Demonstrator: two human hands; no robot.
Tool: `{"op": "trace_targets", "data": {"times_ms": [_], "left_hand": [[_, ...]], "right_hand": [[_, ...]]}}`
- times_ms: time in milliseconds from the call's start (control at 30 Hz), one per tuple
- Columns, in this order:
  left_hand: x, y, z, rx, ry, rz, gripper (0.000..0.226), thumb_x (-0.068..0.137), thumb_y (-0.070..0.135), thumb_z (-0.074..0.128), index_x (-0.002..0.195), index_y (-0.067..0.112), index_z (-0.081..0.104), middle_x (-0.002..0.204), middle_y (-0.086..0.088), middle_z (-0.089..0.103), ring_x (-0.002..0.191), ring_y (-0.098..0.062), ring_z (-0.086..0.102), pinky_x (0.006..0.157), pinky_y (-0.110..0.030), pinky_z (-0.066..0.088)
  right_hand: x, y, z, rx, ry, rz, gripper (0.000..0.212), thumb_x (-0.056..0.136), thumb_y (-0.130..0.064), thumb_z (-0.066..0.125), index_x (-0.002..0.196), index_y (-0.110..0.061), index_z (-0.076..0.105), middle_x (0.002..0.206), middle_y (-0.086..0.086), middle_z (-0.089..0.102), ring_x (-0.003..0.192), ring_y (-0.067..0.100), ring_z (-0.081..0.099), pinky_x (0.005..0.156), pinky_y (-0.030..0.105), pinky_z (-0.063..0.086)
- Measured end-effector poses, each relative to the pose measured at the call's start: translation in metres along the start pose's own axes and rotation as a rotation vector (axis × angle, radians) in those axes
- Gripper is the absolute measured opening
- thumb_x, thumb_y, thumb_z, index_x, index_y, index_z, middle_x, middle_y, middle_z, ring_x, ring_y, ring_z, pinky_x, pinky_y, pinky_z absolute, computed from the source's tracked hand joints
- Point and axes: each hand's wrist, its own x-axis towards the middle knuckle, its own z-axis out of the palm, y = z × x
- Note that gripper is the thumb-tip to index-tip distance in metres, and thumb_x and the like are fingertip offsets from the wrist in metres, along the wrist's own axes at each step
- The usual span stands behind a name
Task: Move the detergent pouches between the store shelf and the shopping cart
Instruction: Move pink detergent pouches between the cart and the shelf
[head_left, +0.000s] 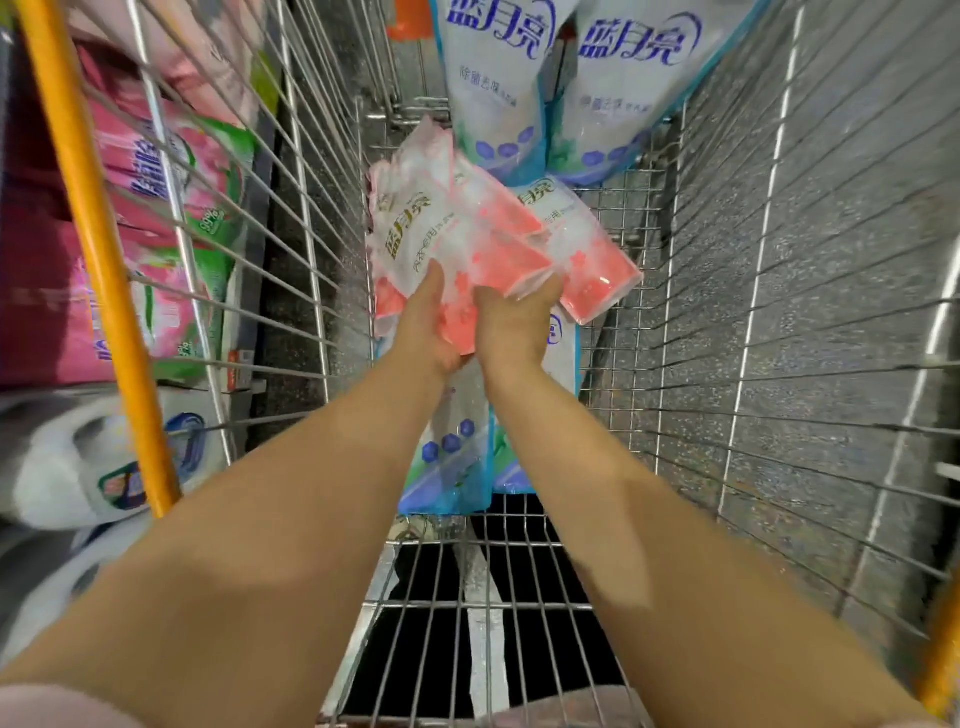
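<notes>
Both my arms reach down into the wire shopping cart (628, 249). My left hand (423, 325) and my right hand (511, 325) grip the near ends of several pink-and-white detergent pouches (457, 223), bunched and fanned out above the cart floor. Two blue-and-white pouches (498, 88) lean against the cart's far end. More blue-and-white pouches (452, 441) lie flat on the cart floor under my wrists, partly hidden by my arms.
The cart's orange rail (98, 244) runs down the left. Beyond the left wire wall, the store shelf holds pink and green detergent packs (176, 218) and white bottles (104, 457). Grey speckled floor (831, 260) shows through the right wall.
</notes>
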Motion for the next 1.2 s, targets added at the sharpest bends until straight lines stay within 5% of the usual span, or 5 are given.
{"op": "trace_targets", "data": {"times_ms": [467, 600, 700, 833, 1200], "left_hand": [[-0.084, -0.031, -0.018, 0.201, -0.146, -0.016, 0.031, 0.097, 0.026, 0.046, 0.112, 0.001, 0.057, 0.094, -0.016, 0.068, 0.087, -0.029, 0.066, 0.07, -0.042, 0.053], [-0.127, -0.023, -0.03, 0.263, -0.239, 0.102, 0.019, 0.094, 0.017, 0.052, 0.103, 0.002, 0.059, 0.124, -0.022, 0.057, 0.103, -0.034, 0.059, 0.092, -0.048, 0.047], [-0.173, -0.021, -0.042, 0.344, -0.316, 0.216, 0.024, 0.092, 0.013, 0.054, 0.113, 0.001, 0.058, 0.121, -0.021, 0.059, 0.099, -0.032, 0.061, 0.081, -0.042, 0.055], [-0.243, -0.022, -0.056, 0.468, -0.4, 0.4, 0.028, 0.089, 0.006, 0.058, 0.117, 0.004, 0.056, 0.093, -0.012, 0.069, 0.077, -0.025, 0.067, 0.065, -0.036, 0.058], [-0.398, -0.034, -0.087, 0.672, -0.506, 0.882, 0.05, 0.079, 0.021, 0.066, 0.127, 0.011, 0.054, 0.119, -0.012, 0.064, 0.109, -0.03, 0.062, 0.091, -0.051, 0.05]], "right_hand": [[-0.107, 0.026, -0.089, 0.214, -0.04, -0.106, 0.039, 0.077, -0.014, 0.071, 0.108, 0.002, 0.054, 0.087, 0.013, 0.066, 0.077, 0.025, 0.064, 0.078, 0.034, 0.051], [-0.136, 0.01, -0.134, 0.188, -0.171, -0.139, 0.021, 0.072, -0.028, 0.066, 0.081, -0.01, 0.06, 0.068, 0.007, 0.057, 0.056, 0.017, 0.052, 0.053, 0.023, 0.038], [-0.164, 0.002, -0.155, 0.049, -0.228, -0.251, 0.01, 0.084, -0.021, 0.062, 0.079, -0.013, 0.065, 0.064, -0.004, 0.059, 0.044, 0.003, 0.05, 0.04, 0.014, 0.037], [-0.218, -0.005, -0.147, -0.174, -0.281, -0.42, 0.037, 0.088, -0.04, 0.06, 0.111, -0.012, 0.065, 0.106, 0.006, 0.069, 0.091, 0.017, 0.066, 0.083, 0.03, 0.054], [-0.362, 0.015, -0.159, 0.032, -0.201, -0.877, 0.067, 0.071, -0.048, 0.069, 0.127, -0.017, 0.05, 0.114, -0.002, 0.064, 0.102, 0.016, 0.062, 0.089, 0.035, 0.05]]}}
